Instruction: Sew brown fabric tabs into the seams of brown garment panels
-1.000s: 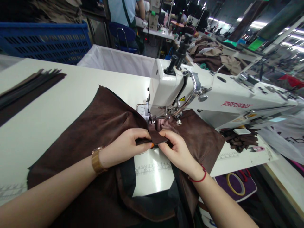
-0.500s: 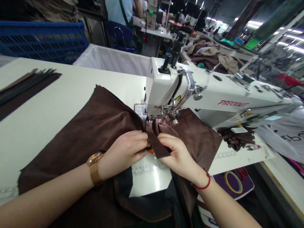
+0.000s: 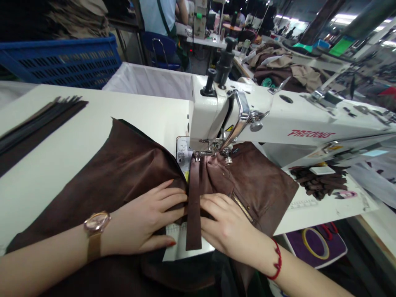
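A dark brown leather-like garment piece (image 3: 130,161) spreads across the sewing machine bed, with a narrow brown strip (image 3: 194,214) running from the presser foot (image 3: 198,156) toward me. My left hand (image 3: 151,218) lies on the garment left of the strip, fingers stretched and thumb apart. On the other side my right hand (image 3: 229,227) bends its fingers on the garment at the strip's right edge; its fingertips are partly hidden. A metal zipper (image 3: 243,207) shows beside the right hand. The strip's near end lies loose between both hands.
The white sewing machine (image 3: 272,119) stands ahead and right. Dark strips (image 3: 40,128) lie on the left; bundled brown strips (image 3: 318,181) and small snips (image 3: 345,194) lie right. A blue basket (image 3: 62,62) and a seated person (image 3: 157,18) are behind.
Both hands have come off the strip and moved apart. The strip now lies straight toward me instead of slanting right. The zipper has come into view.
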Tool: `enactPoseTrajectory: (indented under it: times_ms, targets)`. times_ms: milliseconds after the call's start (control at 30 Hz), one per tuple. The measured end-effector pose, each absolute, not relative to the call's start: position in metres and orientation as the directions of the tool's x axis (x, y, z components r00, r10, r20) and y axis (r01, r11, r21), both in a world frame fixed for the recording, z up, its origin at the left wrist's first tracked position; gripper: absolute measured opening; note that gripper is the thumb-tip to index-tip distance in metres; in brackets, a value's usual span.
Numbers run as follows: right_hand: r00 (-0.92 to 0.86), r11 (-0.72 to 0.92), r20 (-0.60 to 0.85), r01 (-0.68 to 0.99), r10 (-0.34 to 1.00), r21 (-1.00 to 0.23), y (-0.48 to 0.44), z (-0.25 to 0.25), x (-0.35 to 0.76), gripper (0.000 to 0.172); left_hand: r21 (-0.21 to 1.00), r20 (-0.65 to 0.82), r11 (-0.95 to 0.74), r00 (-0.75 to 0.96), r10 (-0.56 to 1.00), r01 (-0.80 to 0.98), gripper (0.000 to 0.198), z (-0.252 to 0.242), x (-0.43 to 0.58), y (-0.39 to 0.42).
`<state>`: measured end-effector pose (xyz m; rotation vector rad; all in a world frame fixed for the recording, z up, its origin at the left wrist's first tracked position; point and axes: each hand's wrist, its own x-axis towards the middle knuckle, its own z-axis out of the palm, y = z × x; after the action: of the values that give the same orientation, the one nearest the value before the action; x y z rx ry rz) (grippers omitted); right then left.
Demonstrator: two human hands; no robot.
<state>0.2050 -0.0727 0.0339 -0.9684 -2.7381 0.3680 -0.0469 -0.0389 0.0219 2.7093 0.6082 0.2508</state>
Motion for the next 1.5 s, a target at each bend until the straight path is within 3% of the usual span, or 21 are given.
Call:
enactPoseTrajectory:
  times_ms: [67,200,433,667,833,967,1067,1500]
  targets:
    - [-0.777,0.758,0.083,0.577,0.624,-0.305,-0.077,0.037,0.21,0.028,0.363,0.097,-0.881,0.927,0.362,0.305,0.057,0.021,-0.053,-0.029]
    - [-0.769,0.732,0.011,0.605,0.639,-0.313,-0.084,0.039,0.214,0.037,0.311,0.102,-0.931,0.967,0.235,0.194,0.047,0.027,-0.052,-0.02]
    - [-0.751,0.709,0.003,0.623,0.661,-0.33,-0.089,0.036,0.213,0.044,0.364,0.024,-0.77,0.821,0.571,0.524,0.051,0.037,-0.036,-0.062]
    - [-0.643,0.642,0.152,0.654,0.75,-0.401,-0.093,0.03,0.21,0.033,0.322,0.121,-0.834,0.854,0.506,0.449,0.055,0.018,-0.044,-0.057]
    - [-0.634,0.67,0.225,0.661,0.74,-0.339,-0.088,0.032,0.198,0.03,0.304,0.114,-0.857,0.877,0.467,0.417,0.056,0.017,-0.047,-0.051]
    - [-0.606,0.61,0.229,0.552,0.762,-0.568,-0.067,0.043,0.196,0.015,0.297,0.088,-0.862,0.887,0.454,0.412,0.062,0.015,-0.049,-0.048]
    - [-0.533,0.456,0.142,0.523,0.834,-0.72,-0.051,0.053,0.198,0.018,0.284,0.069,-0.869,0.895,0.44,0.405,0.066,0.013,-0.051,-0.046]
    - [-0.541,0.247,-0.03,0.432,0.841,-0.868,-0.029,0.048,0.195,0.024,0.322,0.098,-0.864,0.895,0.436,0.386,0.063,0.013,-0.052,-0.04]
